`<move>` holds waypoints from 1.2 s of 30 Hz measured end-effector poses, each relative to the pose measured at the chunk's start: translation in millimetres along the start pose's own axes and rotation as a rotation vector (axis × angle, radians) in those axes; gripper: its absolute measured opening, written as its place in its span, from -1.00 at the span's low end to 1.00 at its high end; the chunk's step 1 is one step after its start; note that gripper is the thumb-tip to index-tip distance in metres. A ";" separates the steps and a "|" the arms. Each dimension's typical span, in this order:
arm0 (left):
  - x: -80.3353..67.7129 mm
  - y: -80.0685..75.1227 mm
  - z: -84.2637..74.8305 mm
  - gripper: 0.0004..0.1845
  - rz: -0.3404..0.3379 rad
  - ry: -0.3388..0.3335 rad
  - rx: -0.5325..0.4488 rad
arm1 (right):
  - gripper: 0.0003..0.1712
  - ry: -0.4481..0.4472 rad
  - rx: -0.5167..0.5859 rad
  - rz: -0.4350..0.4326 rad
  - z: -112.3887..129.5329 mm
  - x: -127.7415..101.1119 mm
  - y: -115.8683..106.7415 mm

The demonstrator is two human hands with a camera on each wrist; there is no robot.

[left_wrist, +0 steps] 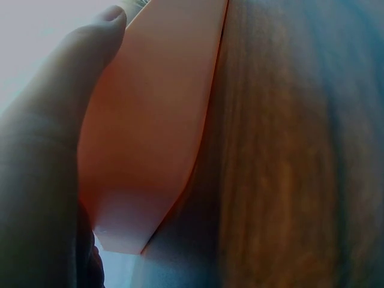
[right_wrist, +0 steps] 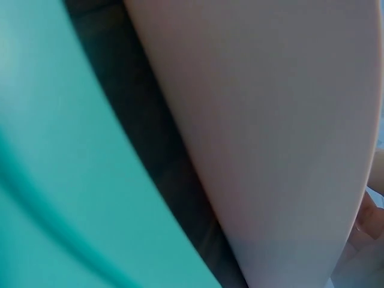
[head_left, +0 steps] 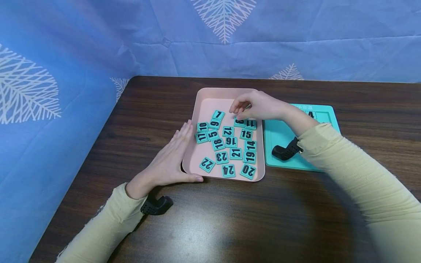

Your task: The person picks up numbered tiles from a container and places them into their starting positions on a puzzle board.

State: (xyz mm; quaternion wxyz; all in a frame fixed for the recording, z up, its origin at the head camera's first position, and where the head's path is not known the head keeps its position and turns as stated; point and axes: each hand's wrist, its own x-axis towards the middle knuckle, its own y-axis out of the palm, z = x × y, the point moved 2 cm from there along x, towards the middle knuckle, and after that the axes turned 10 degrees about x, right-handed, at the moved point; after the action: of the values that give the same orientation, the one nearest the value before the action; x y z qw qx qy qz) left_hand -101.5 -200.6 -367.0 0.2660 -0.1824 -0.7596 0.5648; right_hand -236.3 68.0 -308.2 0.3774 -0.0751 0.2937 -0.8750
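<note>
A pink tray holds several teal number tiles, among them 7, 22 and 20. My left hand rests against its left side, fingers straight along the wall and thumb at the near corner. In the left wrist view the thumb lies along the tray's outer wall. Over the tray's far right part is my right hand, fingers bent down beside tiles 8 and 11. I cannot tell whether those fingertips pinch a tile.
A teal board lies right of the tray, under the right forearm, with a 4 tile near its far edge. A narrow strip of dark tabletop separates board and tray. Blue patterned cloth hangs behind the wooden table.
</note>
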 end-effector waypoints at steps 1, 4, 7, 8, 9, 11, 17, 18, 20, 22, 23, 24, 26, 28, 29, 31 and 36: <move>0.0 -0.1 -0.3 0.42 0.000 -0.001 0.002 | -0.76 -0.004 0.000 0.000 0.2 0.3 0.3; -0.1 -0.2 -0.9 0.43 0.002 -0.007 0.005 | -0.75 -0.019 -0.002 -0.001 0.6 1.6 1.1; -0.5 -0.5 -0.7 0.43 0.004 -0.010 0.004 | -0.75 -0.029 -0.007 -0.002 2.3 3.3 2.2; -0.5 -0.5 -0.5 0.43 0.005 -0.010 0.002 | -0.75 -0.032 -0.008 -0.002 3.3 3.8 2.6; -0.6 -0.5 -0.4 0.43 0.006 -0.011 0.001 | -0.75 -0.033 -0.009 -0.002 4.3 4.3 3.0; -0.6 -0.1 0.0 0.42 0.009 -0.013 -0.002 | -0.75 -0.032 -0.009 -0.003 6.5 5.4 3.9; -1.2 0.5 0.2 0.42 0.017 -0.023 -0.011 | -0.77 -0.038 -0.014 -0.001 9.5 7.8 6.2; -1.3 0.5 0.2 0.42 0.017 -0.022 -0.012 | -0.77 -0.038 -0.016 -0.002 9.6 7.7 6.3; -1.4 0.5 0.3 0.42 0.014 -0.021 -0.015 | -0.77 -0.041 -0.010 -0.003 9.7 7.4 6.4; -1.3 0.6 0.4 0.42 0.010 -0.017 -0.014 | -0.77 -0.048 -0.003 -0.003 9.5 6.9 6.6; -1.3 0.6 0.3 0.42 0.009 -0.017 -0.014 | -0.77 -0.054 -0.001 -0.003 9.2 6.9 6.9; -1.1 0.7 0.4 0.41 0.008 -0.017 -0.013 | -0.77 -0.062 0.000 -0.003 8.8 7.0 7.1; -1.1 0.9 0.4 0.41 0.007 -0.017 -0.011 | -0.77 -0.078 -0.002 -0.005 7.9 7.3 7.8; -0.9 1.1 0.6 0.42 0.010 -0.019 -0.013 | -0.78 -0.091 -0.006 -0.007 7.1 7.5 8.7; -0.9 1.1 0.5 0.42 0.009 -0.019 -0.014 | -0.78 -0.093 -0.003 -0.006 7.3 7.2 9.3; -0.7 1.0 0.4 0.42 0.006 -0.017 -0.013 | -0.78 -0.094 0.009 0.007 8.8 6.5 10.8; -0.6 0.8 0.2 0.42 0.006 -0.017 -0.008 | -0.77 -0.094 0.049 0.058 16.6 6.7 16.7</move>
State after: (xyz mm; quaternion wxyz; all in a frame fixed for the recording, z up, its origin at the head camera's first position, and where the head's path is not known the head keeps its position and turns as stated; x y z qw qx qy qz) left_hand -101.2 -200.9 -367.9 0.2568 -0.1810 -0.7635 0.5642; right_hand -224.9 46.6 -304.8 0.4177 -0.0986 0.2562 -0.8661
